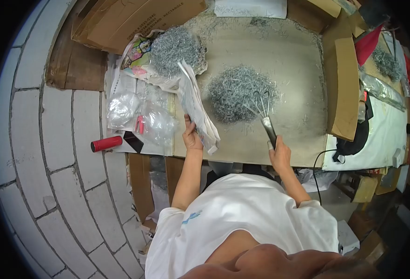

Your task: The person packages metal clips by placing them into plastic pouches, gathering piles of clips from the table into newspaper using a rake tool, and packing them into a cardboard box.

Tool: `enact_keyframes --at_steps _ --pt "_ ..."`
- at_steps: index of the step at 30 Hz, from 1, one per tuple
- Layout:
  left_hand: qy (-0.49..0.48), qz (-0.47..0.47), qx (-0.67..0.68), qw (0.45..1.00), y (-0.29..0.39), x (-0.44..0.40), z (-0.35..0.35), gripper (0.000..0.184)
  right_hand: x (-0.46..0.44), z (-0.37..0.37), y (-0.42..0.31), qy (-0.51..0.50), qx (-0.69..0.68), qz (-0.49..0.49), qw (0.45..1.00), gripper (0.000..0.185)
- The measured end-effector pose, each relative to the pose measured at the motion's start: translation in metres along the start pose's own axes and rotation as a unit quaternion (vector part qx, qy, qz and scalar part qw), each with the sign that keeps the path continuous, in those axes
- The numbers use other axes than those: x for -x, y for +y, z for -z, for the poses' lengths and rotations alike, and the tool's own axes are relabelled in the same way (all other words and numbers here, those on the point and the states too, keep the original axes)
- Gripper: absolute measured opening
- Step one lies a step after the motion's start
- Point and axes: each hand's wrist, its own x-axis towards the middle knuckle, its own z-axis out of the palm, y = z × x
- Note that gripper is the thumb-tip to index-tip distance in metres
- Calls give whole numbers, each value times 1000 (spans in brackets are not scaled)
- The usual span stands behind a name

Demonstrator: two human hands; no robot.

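Head cam, facing forward and down
Sits above and behind left hand (pixel 192 137) and right hand (pixel 280 155), pretty close, super wide; table (pixel 300 60) past them, shirt (pixel 256 204) nearer the lens.

On my feed I count two bare hands: one left hand (pixel 192 138) and one right hand (pixel 281 154). I see one silvery metal hand rake with a dark handle (pixel 268 129) and one long folded white sheet (pixel 197 111). Heaps of small silvery metal pieces number three: one central heap (pixel 235 95), one upper-left heap (pixel 173 50) and one far-right heap (pixel 386 63). I find one red cylinder (pixel 106 144) and one flat black four-sided object (pixel 133 142). The crumpled clear plastic bags (pixel 122 110) overlap too much for me to number.
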Motion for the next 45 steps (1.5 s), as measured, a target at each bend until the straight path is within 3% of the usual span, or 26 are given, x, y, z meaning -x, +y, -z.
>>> enact_keyframes --at_steps 3,9,11,16,18,19,21,22,23,25,26,27,28,29,30,31,32,34,35,37,39,40,41,42,43,45 --pt "42 -17 -60 997 -6 6 -9 51 14 2 -5 10 -44 24 999 22" --pt "52 -4 -80 995 -3 -2 -15 52 15 9 -15 -41 -116 -82 989 21" --pt "26 11 -61 998 -1 -13 -17 54 8 7 -12 -12 -232 -132 964 18" --pt "67 18 -132 989 -11 -28 -28 55 16 16 -7 -69 -86 -100 989 16" --pt "47 38 -256 965 -20 -42 -33 54 13 17 -15 -31 -253 -197 947 15" --pt "49 37 -255 965 -25 -44 -33 54 12 14 -12 -33 -252 -196 947 15" --pt "64 27 -577 814 -33 -49 -45 55 5 1 1 16 -234 -192 953 16" --pt "56 23 -686 725 -32 -51 -56 68 -1 -3 6 14 -234 -183 955 16" --pt "61 12 -683 727 -30 -50 -66 68 -3 -8 11 31 -239 -177 954 15" --pt "36 -161 -926 339 -32 -42 -100 84 -11 -23 22 39 -244 -158 956 16" --pt "-10 -171 -897 408 -31 -48 -111 97 -15 -32 28 51 -252 -165 952 16" --pt "0 -175 -896 408 -34 -58 -116 97 -20 -39 29 62 -260 -173 948 17" --pt "-56 -161 -902 397 -41 -68 -120 101 -27 -34 16 25 -345 -223 911 20" --pt "-113 -146 -904 385 -45 -78 -123 106 -30 -33 8 19 -346 -218 913 20" --pt "-106 -150 -904 386 -47 -92 -119 106 -33 -32 1 -49 -432 -266 861 22" --pt "-136 -90 -881 443 -48 -109 -112 108 -36 -28 -4 -114 -510 -309 794 24" --pt "-169 -28 -851 496 -47 -122 -105 110 -36 -20 -8 -115 -511 -305 796 24" --pt "-175 30 -862 475 -33 -128 -117 109 -25 -3 -9 -193 -575 -339 719 27" --pt "-179 89 -868 455 -28 -128 -124 109 -23 0 -2 -195 -572 -338 721 27" --pt "-178 94 -882 425 -32 -108 -141 108 -20 6 21 -261 -544 -346 718 31" --pt "-181 101 -898 388 -44 -81 -133 108 -25 -6 48 -267 -533 -345 725 26" --pt "-166 -3 -899 405 -54 -66 -113 99 -30 -13 53 -201 -405 -248 857 23" --pt "-150 -105 -890 417 -61 -55 -93 91 -34 -22 56 -125 -256 -143 948 22" --pt "-145 -143 -886 417 -65 -51 -76 82 -39 -37 61 12 -152 -36 988 24" --pt "-155 -136 -885 418 -65 -49 -75 82 -46 -55 68 151 -37 70 985 27" --pt "-120 -57 -857 497 -58 -48 -84 78 -51 -88 87 121 -87 56 987 22"
